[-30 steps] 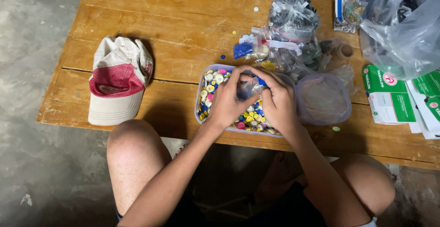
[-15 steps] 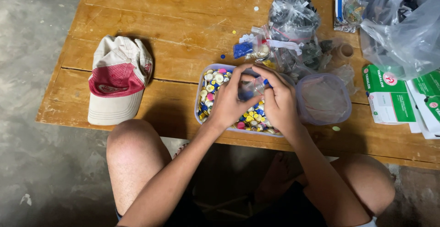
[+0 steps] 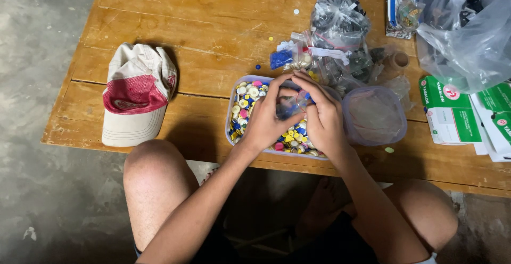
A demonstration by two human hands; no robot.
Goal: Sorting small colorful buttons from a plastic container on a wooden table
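Observation:
A clear plastic tub (image 3: 232, 100) full of small coloured caps in yellow, blue, white and pink sits at the near edge of a wooden table (image 3: 202, 24). Over the tub, my left hand (image 3: 266, 117) and my right hand (image 3: 322, 117) are closed together around a small clear plastic bag (image 3: 291, 104) with a few blue pieces in it. Both hands pinch the bag between fingers and thumbs. The tub's clear lid (image 3: 375, 116) lies just right of my right hand.
A red and white cap (image 3: 136, 96) lies at the table's left. Behind the tub are tied clear bags of small parts (image 3: 338, 27). A large clear bag (image 3: 468, 29) and green and white boxes (image 3: 450, 112) fill the right. My bare knees are under the table edge.
Both hands stay over the tub and keep hold of the small bag; only the fingers have shifted slightly.

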